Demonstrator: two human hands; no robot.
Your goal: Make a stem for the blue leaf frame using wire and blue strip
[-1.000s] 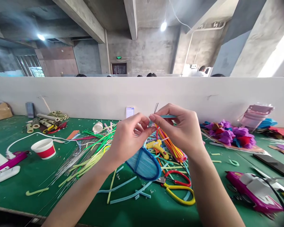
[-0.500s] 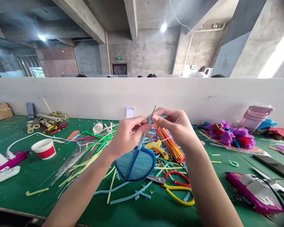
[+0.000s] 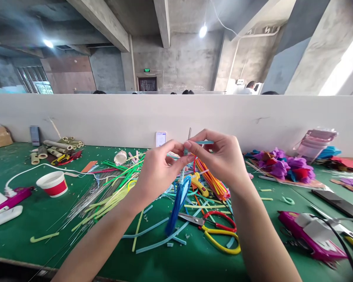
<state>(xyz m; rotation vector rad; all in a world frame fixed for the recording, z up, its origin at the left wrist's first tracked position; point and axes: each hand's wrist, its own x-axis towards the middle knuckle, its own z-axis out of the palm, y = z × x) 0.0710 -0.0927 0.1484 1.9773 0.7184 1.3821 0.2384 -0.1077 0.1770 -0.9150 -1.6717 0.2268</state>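
My left hand [image 3: 164, 166] pinches a wire stem [image 3: 190, 133] wrapped in light blue, whose bare tip sticks up above the fingers. From the stem's lower end hangs a blue leaf-shaped piece [image 3: 178, 205], now nearly edge-on, with a dark blue rim. Close against the left one, my right hand [image 3: 220, 154] grips a light blue pipe cleaner [image 3: 206, 142] between thumb and fingers at the stem's upper part. Below the hands lie red-and-yellow-handled scissors [image 3: 220, 231], a yellow glue gun [image 3: 199, 184] and a bundle of orange pipe cleaners [image 3: 213, 178].
Green and yellow pipe cleaners [image 3: 114, 196] and thin wires [image 3: 82, 207] spread to the left, near a paper cup [image 3: 53, 184]. Purple power strips [image 3: 312, 239] sit at both sides. Purple flowers [image 3: 279, 164] lie right. A phone [image 3: 161, 139] leans on the white partition [image 3: 120, 117].
The blue leaf-shaped piece has turned from facing me to nearly edge-on. My hands stay together at the stem, and the light blue pipe cleaner shows more across the right fingers.
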